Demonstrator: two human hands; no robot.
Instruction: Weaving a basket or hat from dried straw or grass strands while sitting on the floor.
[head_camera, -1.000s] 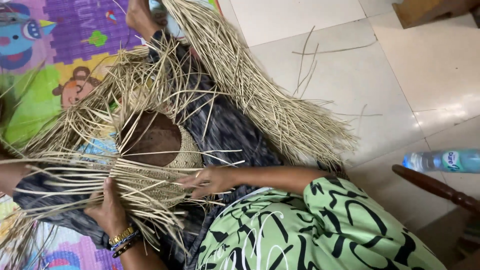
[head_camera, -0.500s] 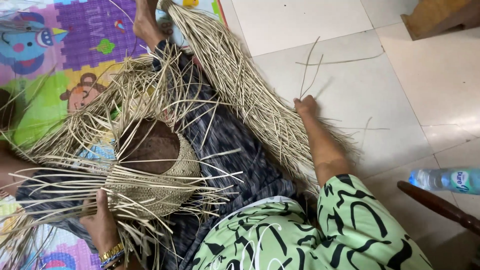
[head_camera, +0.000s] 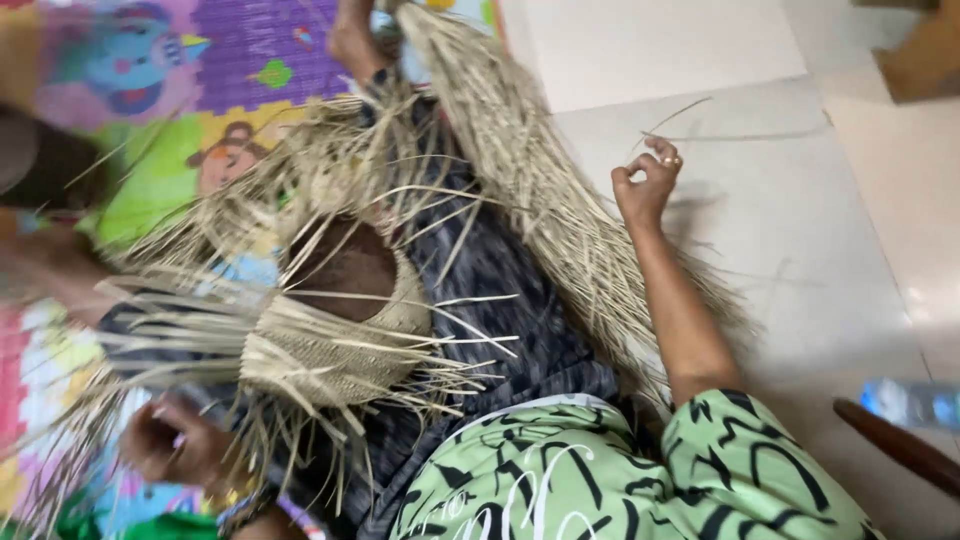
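Observation:
A half-woven straw basket (head_camera: 335, 355) with a dark round opening lies on my lap, over dark patterned cloth (head_camera: 500, 300). Long loose straw ends fan out from it on all sides. My left hand (head_camera: 170, 442), blurred and wearing bracelets, grips the straw strands at the basket's lower left edge. My right hand (head_camera: 648, 180), with a ring on one finger, is raised over the tiled floor to the right. Its fingers pinch a thin straw strand (head_camera: 672, 118). A thick bundle of straw (head_camera: 540, 180) runs from the top of the view down past my right forearm.
A colourful foam play mat (head_camera: 200, 110) lies at the left, with a bare foot (head_camera: 355, 40) at its top edge. A plastic water bottle (head_camera: 915, 402) and a dark wooden leg (head_camera: 895, 445) sit at the lower right. A few loose strands (head_camera: 740, 135) rest on the white tiles (head_camera: 660, 50).
My right hand left the basket, reached out to the floor at the right, and now lifts up pinching a strand. My left hand stays on the straw by the basket.

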